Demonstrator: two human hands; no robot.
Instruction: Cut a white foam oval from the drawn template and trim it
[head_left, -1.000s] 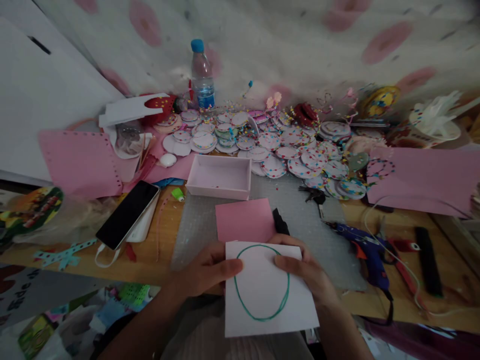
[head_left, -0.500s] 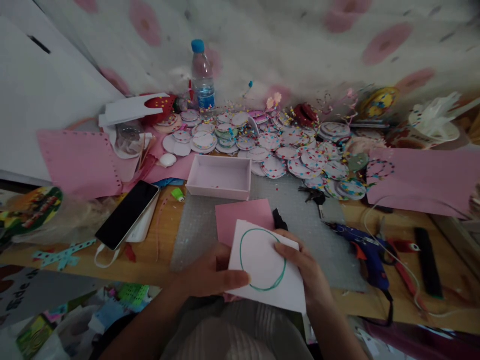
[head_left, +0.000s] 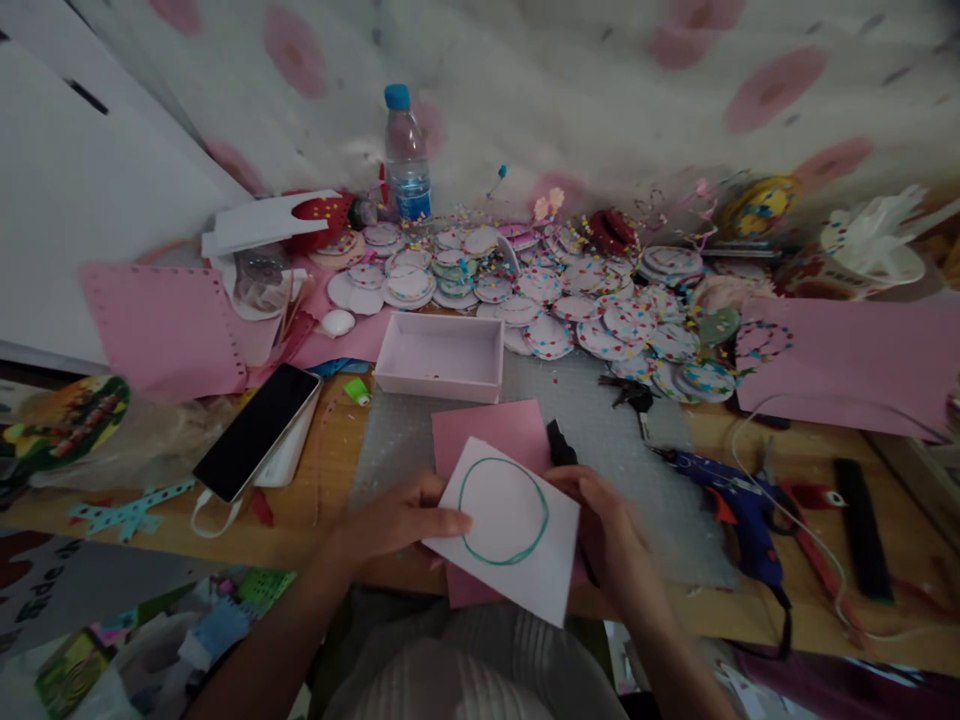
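Observation:
A white card (head_left: 510, 525) with a green drawn circle lies tilted over a pink sheet (head_left: 491, 440) at the near edge of the grey mat (head_left: 600, 440). My left hand (head_left: 397, 520) pinches the card's left edge with thumb on top. My right hand (head_left: 607, 525) rests at the card's right edge, fingers curled against it. A black marker (head_left: 559, 442) sticks out just beyond my right hand, partly hidden by it.
An open pink box (head_left: 441, 355) sits behind the pink sheet. Many round dotted discs (head_left: 592, 300) cover the back of the table. A phone (head_left: 255, 430) lies left, a blue glue gun (head_left: 735, 500) and cords right, a water bottle (head_left: 406, 155) at the back.
The white card has gone from held up near me down and forward onto the pink sheet, turning so its left corner points toward me. Both hands followed it.

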